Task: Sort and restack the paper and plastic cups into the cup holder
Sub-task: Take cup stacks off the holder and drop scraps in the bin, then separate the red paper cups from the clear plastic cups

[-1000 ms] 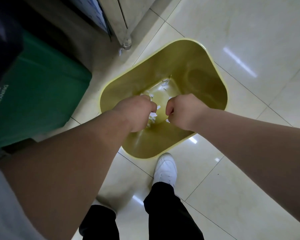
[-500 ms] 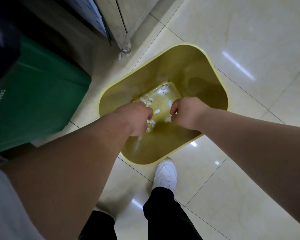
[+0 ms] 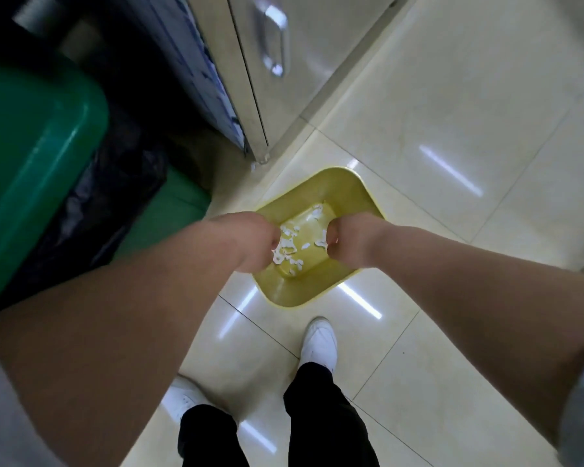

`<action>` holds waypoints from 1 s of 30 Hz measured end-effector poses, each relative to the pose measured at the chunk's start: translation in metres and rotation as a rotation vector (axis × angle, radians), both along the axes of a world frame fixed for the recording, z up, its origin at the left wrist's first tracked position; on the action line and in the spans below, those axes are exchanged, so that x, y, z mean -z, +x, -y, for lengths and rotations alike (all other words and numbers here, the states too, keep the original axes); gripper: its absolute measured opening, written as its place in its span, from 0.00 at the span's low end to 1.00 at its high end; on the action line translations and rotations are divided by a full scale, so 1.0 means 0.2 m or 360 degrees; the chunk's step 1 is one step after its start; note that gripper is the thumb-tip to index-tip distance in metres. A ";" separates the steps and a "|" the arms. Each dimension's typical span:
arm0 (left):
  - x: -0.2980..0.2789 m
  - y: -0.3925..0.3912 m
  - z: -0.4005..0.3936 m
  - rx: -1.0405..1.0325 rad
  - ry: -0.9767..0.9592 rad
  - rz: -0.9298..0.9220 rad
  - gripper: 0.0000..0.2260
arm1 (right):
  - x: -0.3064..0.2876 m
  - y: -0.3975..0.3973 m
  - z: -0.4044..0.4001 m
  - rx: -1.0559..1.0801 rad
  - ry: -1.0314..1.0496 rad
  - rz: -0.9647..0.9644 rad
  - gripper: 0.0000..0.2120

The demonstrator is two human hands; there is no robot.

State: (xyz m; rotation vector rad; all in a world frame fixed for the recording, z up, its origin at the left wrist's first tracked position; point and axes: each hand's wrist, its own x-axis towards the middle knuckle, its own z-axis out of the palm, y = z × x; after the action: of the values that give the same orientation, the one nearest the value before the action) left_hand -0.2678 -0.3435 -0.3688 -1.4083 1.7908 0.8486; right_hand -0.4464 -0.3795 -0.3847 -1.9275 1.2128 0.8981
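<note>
No cups and no cup holder appear in the head view. Both my arms reach forward over a yellow plastic bin (image 3: 346,193) standing on the floor. My left hand (image 3: 250,241) is curled into a fist over the bin's left side, with white paper scraps (image 3: 279,256) showing at its fingers. Over the right side, my right hand (image 3: 348,246) is also curled, a small white scrap (image 3: 321,242) at its fingertips. More torn white scraps (image 3: 297,262) lie on the bin's bottom.
A green bin (image 3: 38,156) with a black liner (image 3: 115,183) stands at the left. A steel cabinet with a handle (image 3: 273,42) rises behind the yellow bin. My white shoes (image 3: 319,342) stand on the glossy tiled floor (image 3: 452,112).
The view has risen and pulled back, so the yellow bin looks smaller and farther. My fists have moved apart toward the bin's sides, and more white scraps lie on its bottom.
</note>
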 end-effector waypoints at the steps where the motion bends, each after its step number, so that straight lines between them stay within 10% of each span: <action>1: -0.10 0.01 0.00 -0.0026 -0.0023 -0.0013 0.17 | -0.10 0.01 -0.01 -0.0045 -0.0023 -0.0001 0.15; 16: -1.61 0.19 -0.33 -0.0142 -0.0253 -0.0137 0.17 | -1.66 0.35 -0.27 -0.0728 -0.0401 0.0079 0.17; 30: -2.33 0.67 -1.00 -0.0278 -0.0483 -0.0129 0.17 | -2.39 0.74 -0.67 -0.1170 -0.0509 0.0067 0.19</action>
State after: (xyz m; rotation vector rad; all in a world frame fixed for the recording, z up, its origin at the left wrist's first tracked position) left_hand -0.1335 -0.1434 0.0968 -1.7673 1.9406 0.7531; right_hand -0.2984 -0.2464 0.0932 -2.7106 0.6290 1.0494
